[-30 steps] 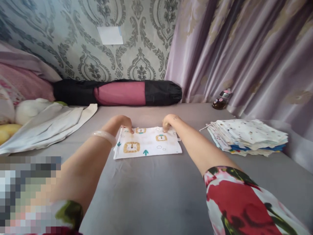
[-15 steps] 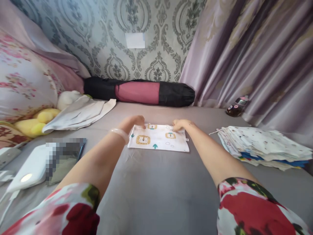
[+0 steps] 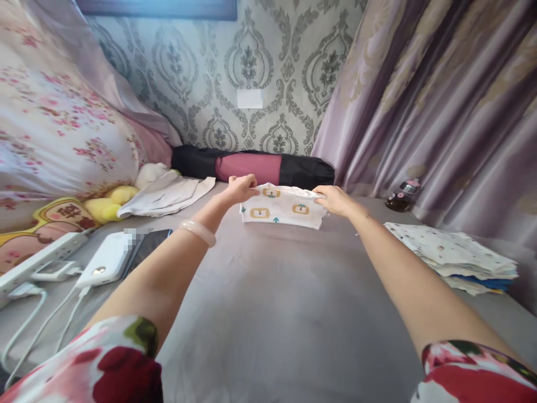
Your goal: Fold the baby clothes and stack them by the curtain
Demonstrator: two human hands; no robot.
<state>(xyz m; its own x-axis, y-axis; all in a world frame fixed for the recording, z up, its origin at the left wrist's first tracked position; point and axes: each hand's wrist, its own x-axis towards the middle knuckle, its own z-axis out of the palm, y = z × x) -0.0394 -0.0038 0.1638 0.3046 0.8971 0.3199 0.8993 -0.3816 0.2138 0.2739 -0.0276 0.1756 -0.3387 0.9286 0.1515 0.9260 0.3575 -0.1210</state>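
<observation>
A folded white cloth (image 3: 282, 208) printed with yellow lion faces and small green marks hangs lifted off the grey bed surface (image 3: 268, 291). My left hand (image 3: 241, 187) pinches its top left corner. At the top right corner my right hand (image 3: 334, 199) is closed on the cloth too. Both arms reach far forward, and a pale bangle (image 3: 198, 232) sits on my left wrist.
A stack of folded printed cloths (image 3: 455, 258) lies at the right. A black and pink rolled bag (image 3: 255, 166) rests against the wall. At the left are pillows, a yellow plush toy (image 3: 108, 204), a white garment (image 3: 168, 195), a power bank (image 3: 104, 263) and cables. A small bottle (image 3: 401, 196) stands by the curtain.
Both hands have lifted the lion cloth by its far edge off the bed and moved it farther away. The camera has tilted up and to the left.
</observation>
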